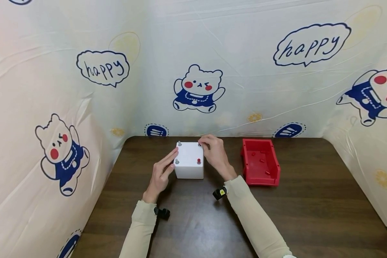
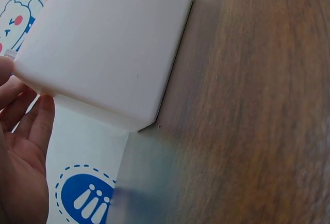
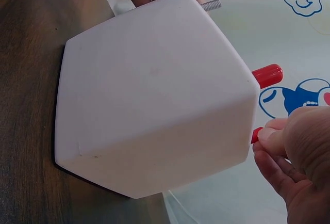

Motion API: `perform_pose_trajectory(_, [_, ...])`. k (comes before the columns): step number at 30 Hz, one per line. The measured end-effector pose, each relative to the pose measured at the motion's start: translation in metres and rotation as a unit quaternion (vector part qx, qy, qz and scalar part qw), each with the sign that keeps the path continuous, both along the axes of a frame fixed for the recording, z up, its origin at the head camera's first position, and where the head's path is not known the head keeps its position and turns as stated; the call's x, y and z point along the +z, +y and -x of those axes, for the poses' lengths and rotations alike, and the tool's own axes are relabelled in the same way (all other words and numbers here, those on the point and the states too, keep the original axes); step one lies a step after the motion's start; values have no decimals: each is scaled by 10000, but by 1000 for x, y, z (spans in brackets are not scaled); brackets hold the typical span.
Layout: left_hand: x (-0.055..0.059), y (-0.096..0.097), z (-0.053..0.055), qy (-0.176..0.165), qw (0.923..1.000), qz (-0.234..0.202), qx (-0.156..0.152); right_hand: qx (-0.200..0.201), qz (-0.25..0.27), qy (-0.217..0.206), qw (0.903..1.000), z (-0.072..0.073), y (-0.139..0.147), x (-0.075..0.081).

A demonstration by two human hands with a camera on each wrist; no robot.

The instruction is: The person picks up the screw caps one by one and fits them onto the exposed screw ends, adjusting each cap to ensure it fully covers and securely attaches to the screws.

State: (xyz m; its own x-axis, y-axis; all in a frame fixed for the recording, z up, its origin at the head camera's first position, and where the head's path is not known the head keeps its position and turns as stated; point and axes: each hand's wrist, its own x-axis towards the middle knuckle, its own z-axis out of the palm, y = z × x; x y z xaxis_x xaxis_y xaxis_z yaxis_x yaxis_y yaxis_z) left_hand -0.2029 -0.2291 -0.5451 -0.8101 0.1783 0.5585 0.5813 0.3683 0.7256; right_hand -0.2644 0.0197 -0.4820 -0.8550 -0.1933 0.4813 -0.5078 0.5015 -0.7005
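A white box (image 1: pixel 189 152) with threaded metal studs at its top corners stands on the table. My right hand (image 1: pixel 216 152) pinches a red cap (image 3: pixel 256 135) at the back right corner stud. Another red cap (image 3: pixel 268 76) covers the front right stud. Bare metal shows on the front left stud (image 3: pixel 212 5) and the back left stud (image 1: pixel 179 143). My left hand (image 1: pixel 160 175) rests its extended fingers against the box's left side. Part of that hand is cut off in the left wrist view.
To the right of the box stands a red bin (image 1: pixel 263 181) with several loose red caps (image 1: pixel 262 160) on its floor. The brown wooden table (image 1: pixel 313 200) ends at the back against a printed cloth (image 1: pixel 245 89), which also hangs at both sides.
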Motion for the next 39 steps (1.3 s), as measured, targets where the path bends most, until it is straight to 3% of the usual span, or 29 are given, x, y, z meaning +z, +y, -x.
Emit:
perform_pose_trajectory(11, [3,0,-1,59,10000,-1,-58,5,-99,-73,9999,0,0,0])
perform_pose_trajectory(19, [2,2,1,375,9992,-113,-119,172,-287,91,9994,-1,3,6])
perform_pose_trajectory(28, [29,10,-13,145,9995,-207,-185,218,-365,-53,9991,-4,10,15])
perform_pose_trajectory(30, [26,9,-12,105,9996,-186,-160,228,-358,16,9991,-5,12,17])
perform_pose_trajectory(36, [2,0,-1,110,9998,-52,-147,236,-374,130,9989,-9,24,21])
perform_pose_trajectory(39, [15,4,-7,69,9996,-130,-241,225,-447,187,9986,-12,33,23])
